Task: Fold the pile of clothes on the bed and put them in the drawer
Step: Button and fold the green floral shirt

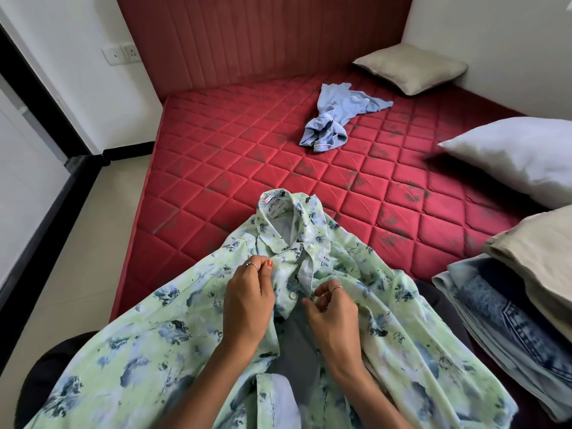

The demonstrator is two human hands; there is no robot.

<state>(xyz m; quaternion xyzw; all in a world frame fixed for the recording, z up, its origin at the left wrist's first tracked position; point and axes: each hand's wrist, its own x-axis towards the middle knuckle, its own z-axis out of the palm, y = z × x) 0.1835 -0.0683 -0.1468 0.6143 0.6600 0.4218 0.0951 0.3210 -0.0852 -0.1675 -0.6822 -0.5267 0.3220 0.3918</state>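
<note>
Head-down view over a red quilted mattress [247,156]. Spread across lap and near bed edge: a pale green floral button-up shirt [161,342], collar pointing away, front open. Left hand [247,301] pinching the left placket near the collar; right hand [332,314], fingers curled, pinching the opposite placket by a white button [291,295], likely buttoning up so the front stays aligned for folding. Neck label [274,208] reading "FOX", smaller print illegible. Further off, a crumpled light blue garment [328,125] waiting unfolded. At right, folded acid-wash jeans [507,311] stacked beside pillows [526,156]. No drawer in view.
</note>
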